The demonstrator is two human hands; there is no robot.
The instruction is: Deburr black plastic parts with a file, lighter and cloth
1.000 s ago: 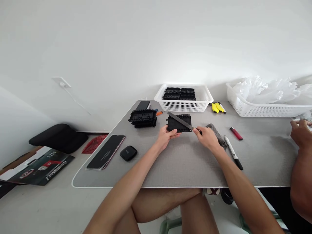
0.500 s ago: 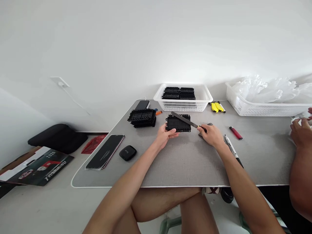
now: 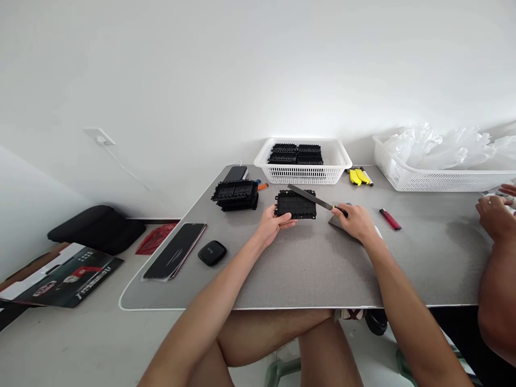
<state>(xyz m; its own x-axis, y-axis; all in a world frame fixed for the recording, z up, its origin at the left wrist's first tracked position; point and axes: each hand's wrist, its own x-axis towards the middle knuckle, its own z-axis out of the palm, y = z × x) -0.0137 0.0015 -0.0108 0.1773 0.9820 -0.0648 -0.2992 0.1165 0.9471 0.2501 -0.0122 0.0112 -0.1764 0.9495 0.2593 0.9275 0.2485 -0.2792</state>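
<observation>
My left hand (image 3: 272, 224) grips the lower left corner of a black plastic tray (image 3: 294, 206), held above the table. In my right hand (image 3: 357, 220) is the handle of a flat metal file (image 3: 312, 197). The file slants over the tray's upper right part, its tip near the top edge. Under my right hand lies a grey object (image 3: 338, 221), partly hidden. A stack of similar black trays (image 3: 236, 194) sits to the left, and more black parts (image 3: 296, 154) fill much of a white basket (image 3: 304, 174) behind.
A second white basket (image 3: 439, 181) holds clear plastic bags. Yellow-handled tools (image 3: 358, 177), a red lighter-like object (image 3: 390, 219), a black case (image 3: 212, 252) and a dark tablet (image 3: 175, 251) lie on the table (image 3: 302, 274). Another person's hands (image 3: 497, 215) are at the right.
My right hand has moved slightly right with the file, now covering most of the marker. My left hand and the tray are almost unmoved. The other person's hands have shifted slightly.
</observation>
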